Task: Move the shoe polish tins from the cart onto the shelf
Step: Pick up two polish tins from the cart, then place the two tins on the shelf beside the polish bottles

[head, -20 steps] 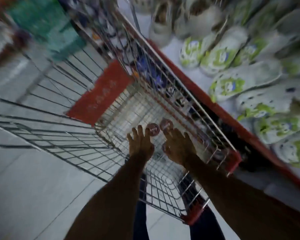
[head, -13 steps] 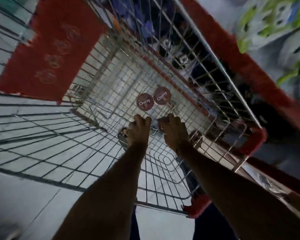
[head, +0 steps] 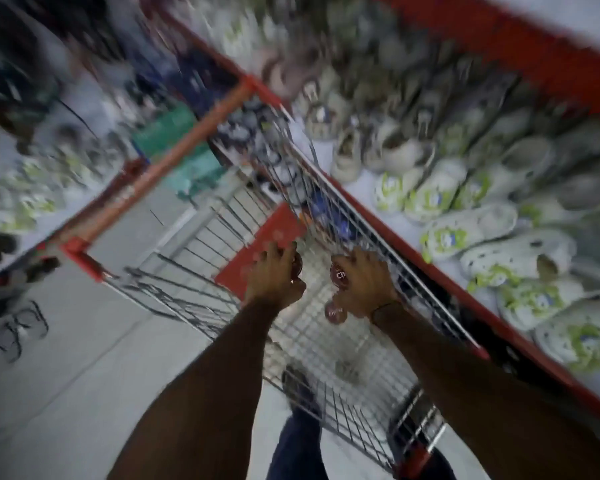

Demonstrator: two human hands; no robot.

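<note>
Both hands were inside the wire cart [head: 343, 344] at frame centre; the left hand [head: 274, 278] was curled round 1 dark red tin [head: 296, 268]; the right hand [head: 368, 282] gripped a second tin [head: 338, 273]; a third tin [head: 335, 311] showed just below it; 0.5 s earlier both hands were empty, 2 tins lying beyond the fingertips.

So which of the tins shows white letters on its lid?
The tin under the right hand fingers, with white "Ch" on its lid. The lower tin near the wrist is blurred.
</note>
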